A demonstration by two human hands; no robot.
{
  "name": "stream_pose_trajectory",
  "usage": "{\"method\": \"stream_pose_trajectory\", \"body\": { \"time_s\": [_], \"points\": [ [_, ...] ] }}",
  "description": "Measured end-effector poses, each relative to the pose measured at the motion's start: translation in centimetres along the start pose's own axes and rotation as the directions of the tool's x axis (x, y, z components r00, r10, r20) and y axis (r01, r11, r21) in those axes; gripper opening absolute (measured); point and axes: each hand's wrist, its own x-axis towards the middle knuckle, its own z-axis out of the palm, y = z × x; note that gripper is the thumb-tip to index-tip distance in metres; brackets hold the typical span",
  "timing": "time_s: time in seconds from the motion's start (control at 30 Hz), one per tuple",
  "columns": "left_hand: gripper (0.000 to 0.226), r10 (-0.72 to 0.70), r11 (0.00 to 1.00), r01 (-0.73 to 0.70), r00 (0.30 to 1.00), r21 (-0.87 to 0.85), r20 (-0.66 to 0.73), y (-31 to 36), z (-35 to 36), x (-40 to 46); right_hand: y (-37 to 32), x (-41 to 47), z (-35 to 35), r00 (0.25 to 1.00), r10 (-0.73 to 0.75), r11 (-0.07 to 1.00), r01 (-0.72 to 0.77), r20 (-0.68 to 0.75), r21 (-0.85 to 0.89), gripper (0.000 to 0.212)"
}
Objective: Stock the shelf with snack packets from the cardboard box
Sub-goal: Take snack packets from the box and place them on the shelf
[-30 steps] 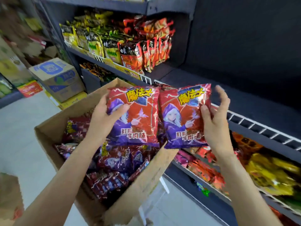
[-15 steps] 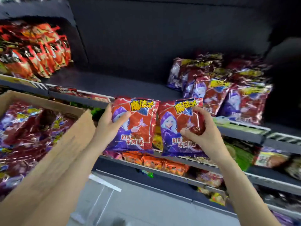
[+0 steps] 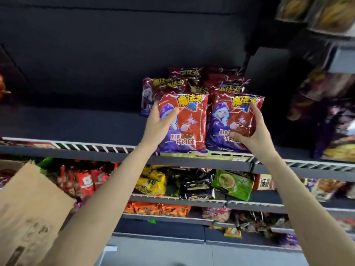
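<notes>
The left hand [image 3: 158,121] and the right hand [image 3: 253,129] each clamp their fingers on one glossy red-and-purple snack packet [image 3: 184,123], upright at the dark shelf's front rail [image 3: 107,148]. Released carelessly, these slippery bags may tip forward over the rail and fall.

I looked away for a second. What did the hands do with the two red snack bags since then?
Both hands carried them from over the cardboard box to the shelf. The left hand and right hand now stand the left packet and right packet at its front edge, before matching packets. Each hand still grips its packet.
</notes>
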Motion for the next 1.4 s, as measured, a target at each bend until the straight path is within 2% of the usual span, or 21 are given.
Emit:
{"method": "stream_pose_trajectory", "body": {
  "time_s": [0.07, 0.13, 0.27, 0.5, 0.6, 0.67, 0.77, 0.83, 0.9, 0.97, 1.07, 1.13, 1.2, 1.33, 1.4],
  "points": [
    [0.063, 0.004, 0.999, -0.003, 1.0, 0.044, -0.022, -0.7, 1.4, 1.3, 0.6, 0.6, -0.3, 0.998, 0.0, 1.0, 0.001, 0.06, -0.019, 0.108],
    [0.077, 0.02, 0.994, -0.013, 0.998, 0.107, -0.062, -1.3, 2.2, 2.1, 0.9, 0.9, -0.3, 0.992, -0.018, 0.998, 0.026, 0.127, -0.061, 0.112],
    [0.077, 0.075, 0.98, -0.052, 0.99, 0.19, -0.119, -2.1, 3.0, 2.9, 1.6, 0.9, -0.1, 0.977, -0.074, 0.986, 0.101, 0.202, -0.129, 0.108],
    [0.078, 0.177, 0.958, -0.14, 0.976, 0.252, -0.129, -1.3, 3.4, 5.5, 0.4, 3.2, 0.3, 0.985, -0.107, 0.973, 0.132, 0.136, -0.191, 0.11],
    [0.073, 0.255, 0.923, -0.218, 0.963, 0.317, -0.081, -1.3, 2.9, 4.7, 0.4, 2.8, 0.3, 0.983, -0.122, 0.964, 0.149, 0.135, -0.219, 0.108],
    [0.072, 0.295, 0.881, -0.265, 0.955, 0.393, -0.017, -2.0, 2.5, 3.3, 1.1, 1.5, 0.3, 0.981, -0.116, 0.956, 0.153, 0.155, -0.251, 0.108],
    [0.086, 0.326, 0.771, -0.319, 0.941, 0.551, 0.09, -2.7, 1.6, 1.5, 2.4, 0.0, 0.4, 0.978, -0.086, 0.954, 0.136, 0.189, -0.267, 0.107],
    [0.096, 0.265, 0.676, -0.308, 0.949, 0.669, 0.169, -2.4, 1.0, 0.9, 2.2, -0.2, 0.5, 0.981, -0.077, 0.947, 0.128, 0.179, -0.296, 0.107],
    [0.107, 0.174, 0.593, -0.3, 0.954, 0.748, 0.244, -2.2, 0.6, 0.4, 1.8, -0.1, 0.3, 0.979, -0.089, 0.895, 0.16, 0.184, -0.417, 0.106],
    [0.113, 0.107, 0.555, -0.286, 0.956, 0.781, 0.274, -1.9, 0.4, -0.1, 1.6, -0.2, -0.3, 0.977, -0.06, 0.86, 0.153, 0.202, -0.486, 0.102],
    [0.113, 0.1, 0.622, -0.27, 0.958, 0.735, 0.268, -1.7, 0.8, 0.0, 2.4, -0.7, -1.3, 0.981, -0.019, 0.867, 0.113, 0.195, -0.486, 0.09],
    [0.112, 0.195, 0.709, -0.295, 0.955, 0.641, 0.225, -2.0, 1.2, 0.0, 3.0, -1.3, -1.5, 0.987, 0.009, 0.854, 0.076, 0.16, -0.515, 0.082],
    [0.116, 0.321, 0.731, -0.34, 0.936, 0.591, 0.142, -2.7, 1.4, -0.3, 3.0, -2.3, -1.0, 0.996, 0.006, 0.852, 0.041, 0.087, -0.522, 0.073],
    [0.117, 0.418, 0.661, -0.35, 0.907, 0.664, 0.062, -4.3, 0.5, -1.0, 1.6, -4.4, 0.5, 0.972, -0.22, 0.812, 0.135, -0.085, -0.567, 0.051],
    [0.106, 0.413, 0.677, -0.341, 0.91, 0.652, 0.048, -4.4, -0.1, -1.5, 0.2, -5.2, 1.3, 0.932, -0.337, 0.802, 0.211, -0.131, -0.559, 0.041]
  ]
}}
